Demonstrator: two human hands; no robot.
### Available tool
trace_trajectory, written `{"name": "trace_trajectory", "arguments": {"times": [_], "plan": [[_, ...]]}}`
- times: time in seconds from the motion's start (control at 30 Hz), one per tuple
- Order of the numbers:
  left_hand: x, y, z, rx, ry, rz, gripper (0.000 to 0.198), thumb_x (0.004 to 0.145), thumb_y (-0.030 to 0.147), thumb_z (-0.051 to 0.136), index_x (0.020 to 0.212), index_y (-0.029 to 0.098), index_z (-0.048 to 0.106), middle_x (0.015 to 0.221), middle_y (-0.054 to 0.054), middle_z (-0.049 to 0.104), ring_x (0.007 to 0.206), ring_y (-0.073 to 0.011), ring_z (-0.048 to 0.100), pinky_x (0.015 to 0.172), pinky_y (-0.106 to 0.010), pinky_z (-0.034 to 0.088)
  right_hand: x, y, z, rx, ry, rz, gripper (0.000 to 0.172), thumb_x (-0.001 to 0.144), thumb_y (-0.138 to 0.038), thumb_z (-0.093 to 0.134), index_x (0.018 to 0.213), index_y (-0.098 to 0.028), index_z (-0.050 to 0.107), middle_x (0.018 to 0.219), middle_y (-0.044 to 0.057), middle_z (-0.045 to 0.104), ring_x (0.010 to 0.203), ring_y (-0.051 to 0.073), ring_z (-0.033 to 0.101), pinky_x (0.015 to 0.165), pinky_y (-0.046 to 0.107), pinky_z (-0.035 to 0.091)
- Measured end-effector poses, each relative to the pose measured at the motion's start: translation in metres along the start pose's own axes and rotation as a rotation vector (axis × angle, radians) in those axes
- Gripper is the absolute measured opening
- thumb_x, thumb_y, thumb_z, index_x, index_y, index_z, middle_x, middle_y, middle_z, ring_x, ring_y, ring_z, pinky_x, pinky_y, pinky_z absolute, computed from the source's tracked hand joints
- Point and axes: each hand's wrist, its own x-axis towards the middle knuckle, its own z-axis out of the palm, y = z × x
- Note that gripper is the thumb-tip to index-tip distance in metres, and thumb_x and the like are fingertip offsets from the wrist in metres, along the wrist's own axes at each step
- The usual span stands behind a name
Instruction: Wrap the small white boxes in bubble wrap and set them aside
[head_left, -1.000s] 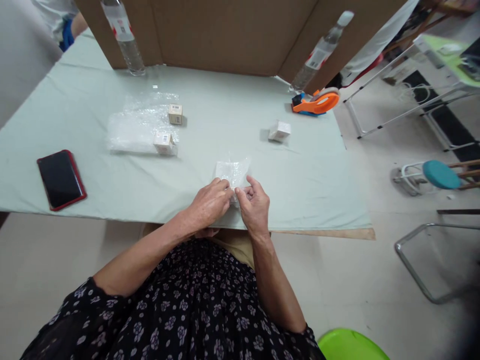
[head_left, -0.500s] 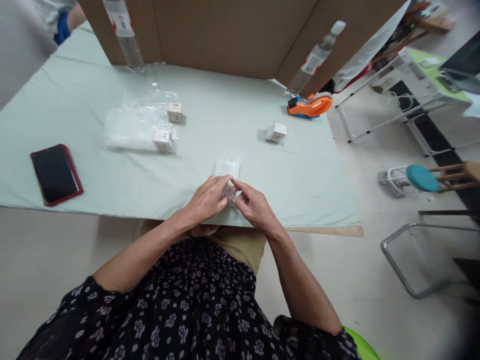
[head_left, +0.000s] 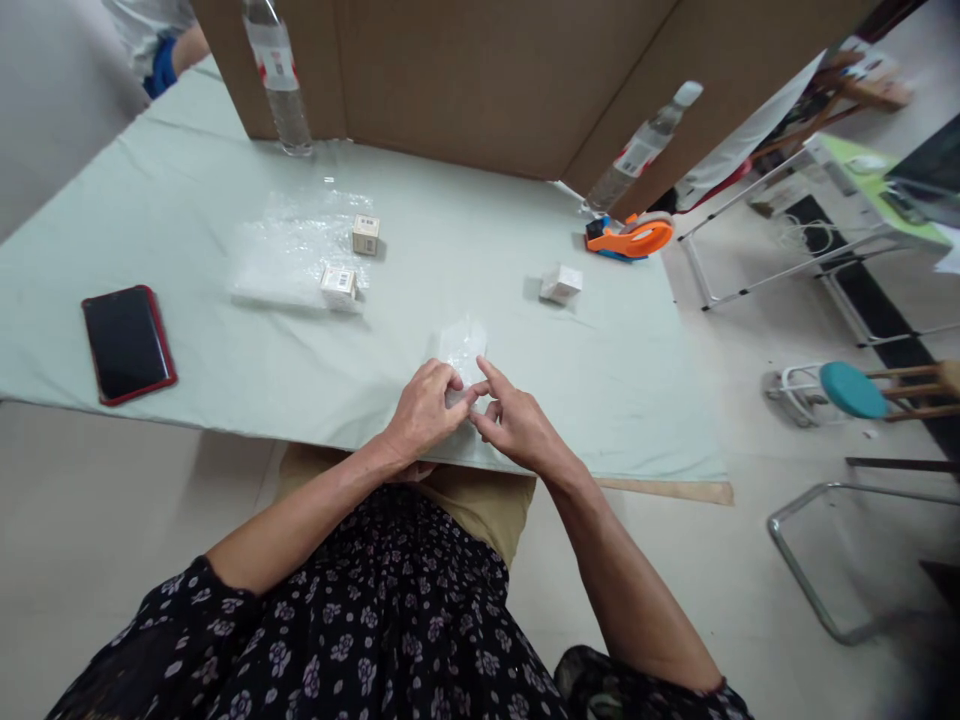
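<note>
Here, a small bundle of clear bubble wrap [head_left: 463, 342] lies flat near the front edge of the bench [head_left: 630, 400], right in front of the person. Its long way seems to run away from the body, with the far end pointing toward the big brown cardboard [head_left: 480, 80]. The left hand [head_left: 425, 408] and right hand [head_left: 516, 424] meet over its near end. The fingers on both are bent, but I cannot tell if they pinch it. A little white box [head_left: 561, 284] sits farther off, to the right.

Central cloth [head_left: 457, 245] lies free — cardboard [head_left: 480, 90] blocks behind.
</note>
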Motion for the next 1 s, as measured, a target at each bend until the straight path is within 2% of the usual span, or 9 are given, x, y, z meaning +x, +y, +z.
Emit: {"name": "trace_trajectory", "arguments": {"times": [0.1, 0.2, 0.3, 0.37, 0.43, 0.53, 0.67, 0.8, 1.0], "plan": [[-0.001, 0.001, 0.0, 0.063, -0.034, -0.003, 0.017, 0.084, 0.024, 0.064, 0.077, 0.02, 0.049, 0.084, -0.002, 0.057, 0.083, -0.0169, 0.056, 0.081, -0.034, 0.05, -0.001, 0.006, 0.002, 0.287, 0.011, 0.046, 0.074, 0.085, -0.02, 0.054, 0.154, -0.025, 0.029, 0.11, 0.005, 0.07, 0.051, 0.007, 0.057, 0.053, 0.025, 0.051], [-0.002, 0.003, 0.0, 0.116, -0.072, -0.025, 0.013, 0.08, 0.018, 0.062, 0.078, 0.021, 0.049, 0.088, -0.002, 0.057, 0.09, -0.019, 0.057, 0.086, -0.037, 0.051, -0.001, 0.013, 0.007, 0.421, 0.096, 0.049, 0.069, 0.084, -0.024, 0.058, 0.149, -0.024, 0.037, 0.103, 0.003, 0.069, 0.051, 0.006, 0.054, 0.05, 0.023, 0.049], [-0.001, 0.005, -0.001, 0.164, -0.12, -0.035, 0.011, 0.079, 0.017, 0.06, 0.083, 0.021, 0.051, 0.093, -0.004, 0.057, 0.095, -0.0205, 0.057, 0.089, -0.038, 0.052, 0.001, 0.019, 0.005, 0.387, 0.255, 0.039, 0.059, 0.085, -0.028, 0.061, 0.142, -0.021, 0.045, 0.101, 0.004, 0.068, 0.052, 0.007, 0.052, 0.053, 0.025, 0.048], [0.0, 0.008, -0.003, 0.189, -0.15, -0.033, 0.012, 0.08, 0.018, 0.059, 0.089, 0.02, 0.052, 0.098, -0.006, 0.057, 0.1, -0.0213, 0.057, 0.091, -0.038, 0.051, 0.005, 0.02, -0.002, 0.24, 0.31, 0.037, 0.048, 0.088, -0.029, 0.059, 0.135, -0.02, 0.053, 0.098, 0.003, 0.069, 0.054, 0.009, 0.052, 0.057, 0.027, 0.048], [0.002, 0.011, -0.005, 0.213, -0.177, -0.032, 0.016, 0.081, 0.018, 0.059, 0.095, 0.019, 0.052, 0.104, -0.007, 0.057, 0.104, -0.0221, 0.057, 0.094, -0.039, 0.051, 0.013, 0.018, -0.013, 0.017, 0.268, 0.004, 0.039, 0.091, -0.027, 0.056, 0.13, -0.022, 0.06, 0.095, 0.004, 0.072, 0.061, 0.012, 0.057, 0.065, 0.029, 0.048], [0.004, 0.015, -0.007, 0.261, -0.222, -0.047, 0.019, 0.08, 0.016, 0.058, 0.098, 0.019, 0.052, 0.107, -0.008, 0.057, 0.107, -0.0235, 0.056, 0.096, -0.04, 0.051, 0.032, 0.011, -0.028, -0.326, 0.089, -0.072, 0.036, 0.092, -0.02, 0.052, 0.126, -0.028, 0.064, 0.096, 0.003, 0.075, 0.074, 0.018, 0.064, 0.07, 0.031, 0.044], [0.007, 0.017, -0.008, 0.288, -0.25, -0.068, 0.021, 0.08, 0.016, 0.059, 0.099, 0.018, 0.052, 0.109, -0.009, 0.058, 0.107, -0.0244, 0.056, 0.098, -0.042, 0.05, 0.052, 0.004, -0.038, -0.641, -0.102, -0.129, 0.028, 0.09, -0.009, 0.051, 0.102, -0.026, 0.07, 0.087, 0.004, 0.076, 0.068, 0.018, 0.062, 0.066, 0.031, 0.035], [0.007, 0.016, -0.007, 0.265, -0.257, -0.054, 0.021, 0.08, 0.017, 0.06, 0.1, 0.02, 0.051, 0.109, -0.008, 0.059, 0.108, -0.0243, 0.056, 0.098, -0.042, 0.051, 0.057, 0.004, -0.039, -0.658, -0.1, -0.197, 0.023, 0.088, -0.006, 0.051, 0.086, -0.024, 0.066, 0.08, 0.002, 0.074, 0.064, 0.016, 0.058, 0.066, 0.031, 0.032], [0.003, 0.016, -0.01, 0.267, -0.247, 0.047, 0.031, 0.083, 0.013, 0.056, 0.113, 0.02, 0.054, 0.114, -0.009, 0.059, 0.11, -0.0239, 0.055, 0.099, -0.041, 0.05, 0.068, 0.019, -0.031, -0.492, -0.135, -0.216, 0.019, 0.09, -0.018, 0.053, 0.088, -0.027, 0.07, 0.08, -0.001, 0.075, 0.066, 0.016, 0.06, 0.067, 0.03, 0.036]]}}
